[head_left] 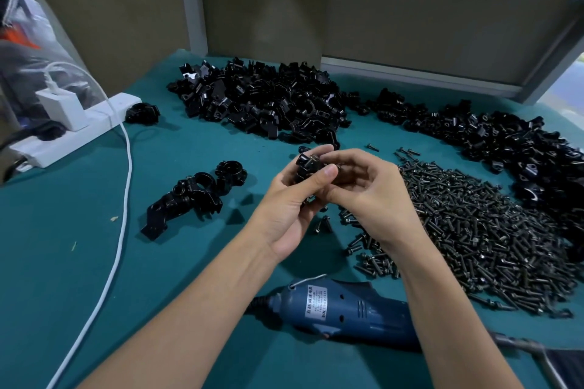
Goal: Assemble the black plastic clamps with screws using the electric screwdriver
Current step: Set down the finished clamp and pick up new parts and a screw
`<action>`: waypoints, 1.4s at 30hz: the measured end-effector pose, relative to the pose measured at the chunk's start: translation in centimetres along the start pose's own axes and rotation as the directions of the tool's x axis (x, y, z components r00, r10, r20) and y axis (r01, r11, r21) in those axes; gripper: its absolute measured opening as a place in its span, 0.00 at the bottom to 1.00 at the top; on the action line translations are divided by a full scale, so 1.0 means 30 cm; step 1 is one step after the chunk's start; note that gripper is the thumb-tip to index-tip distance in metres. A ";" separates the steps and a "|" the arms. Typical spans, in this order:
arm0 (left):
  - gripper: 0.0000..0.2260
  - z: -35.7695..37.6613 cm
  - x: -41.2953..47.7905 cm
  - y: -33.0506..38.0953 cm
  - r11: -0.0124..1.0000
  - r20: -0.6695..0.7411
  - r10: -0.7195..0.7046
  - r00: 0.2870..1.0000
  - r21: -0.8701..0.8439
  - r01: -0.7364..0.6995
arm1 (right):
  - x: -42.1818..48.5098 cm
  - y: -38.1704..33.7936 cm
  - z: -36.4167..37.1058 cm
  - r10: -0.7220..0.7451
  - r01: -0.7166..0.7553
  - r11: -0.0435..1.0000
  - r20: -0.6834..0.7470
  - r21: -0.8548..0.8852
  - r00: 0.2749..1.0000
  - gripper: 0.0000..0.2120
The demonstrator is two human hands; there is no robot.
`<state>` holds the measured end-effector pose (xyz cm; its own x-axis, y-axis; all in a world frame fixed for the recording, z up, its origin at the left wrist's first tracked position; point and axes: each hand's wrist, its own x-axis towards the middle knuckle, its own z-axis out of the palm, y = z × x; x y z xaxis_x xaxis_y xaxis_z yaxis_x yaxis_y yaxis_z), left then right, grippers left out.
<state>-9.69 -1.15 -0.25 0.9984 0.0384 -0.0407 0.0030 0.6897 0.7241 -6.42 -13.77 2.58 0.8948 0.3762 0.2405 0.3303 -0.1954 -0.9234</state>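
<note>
My left hand [290, 202] grips a black plastic clamp [306, 164] above the middle of the green table. My right hand [363, 189] meets it from the right, fingers curled and pinching a screw at the clamp; the screw is mostly hidden. The blue electric screwdriver [341, 309] lies on the table below my forearms, held by neither hand. A big heap of dark screws [493, 230] spreads to the right. Piles of black clamp parts [262, 98] lie at the back and along the right [521, 148].
Several finished clamps [189, 196] lie left of my hands, one more [142, 113] near a white power strip [72, 129] with a charger. A white cable [123, 199] runs down the left side. Loose screws [325, 224] lie under my hands. Cardboard panels [426, 22] close the back.
</note>
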 end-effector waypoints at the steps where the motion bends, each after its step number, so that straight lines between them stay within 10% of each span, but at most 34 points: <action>1: 0.14 -0.001 0.001 -0.001 1.000 0.000 -0.001 1.000 -0.014 0.001 | 0.001 0.000 0.001 0.021 -0.021 1.000 -0.007 0.014 1.000 0.17; 42: 0.12 -0.013 0.028 -0.015 0.998 -0.127 -0.055 0.990 0.009 0.056 | 0.019 0.032 0.017 0.159 -0.159 0.987 -0.005 0.038 0.987 0.26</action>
<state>-8.88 -1.13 -0.87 0.9817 0.0920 -0.1670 0.0596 0.6842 0.7268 -5.74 -13.29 1.68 0.9374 0.3359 0.0921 0.1724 -0.2177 -0.9607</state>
